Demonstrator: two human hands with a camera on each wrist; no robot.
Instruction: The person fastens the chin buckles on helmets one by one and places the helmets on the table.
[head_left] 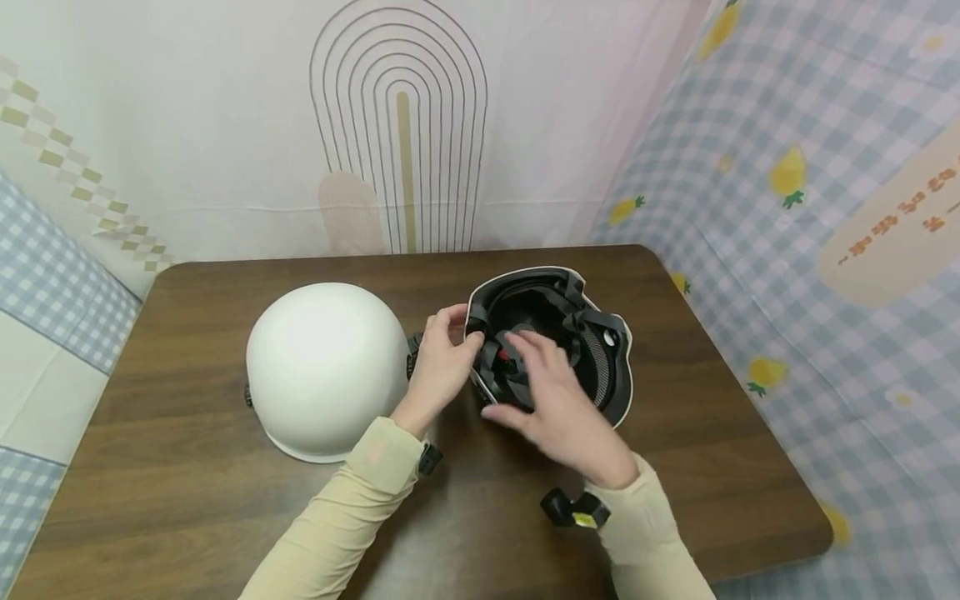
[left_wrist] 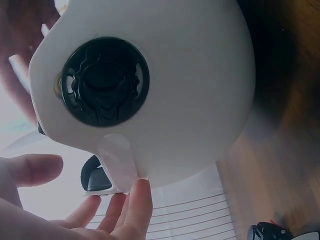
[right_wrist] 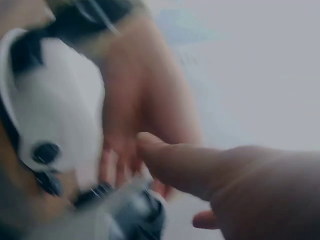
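Observation:
A white helmet lies on its back, its black padded inside and straps facing up. My left hand holds its left rim, thumb at the inner edge and fingers outside. The left wrist view shows the white shell with a round black side piece and my fingertips on the lower edge. Over the opening hovers my right hand, thumb and fingers spread apart, near the straps and a small red part. Whether it touches the straps cannot be told. The right wrist view is blurred.
A second white helmet sits dome up to the left, close by my left wrist. Both helmets are on a dark brown wooden table. Behind hangs a white patterned cloth; a blue checked cloth hangs at the right.

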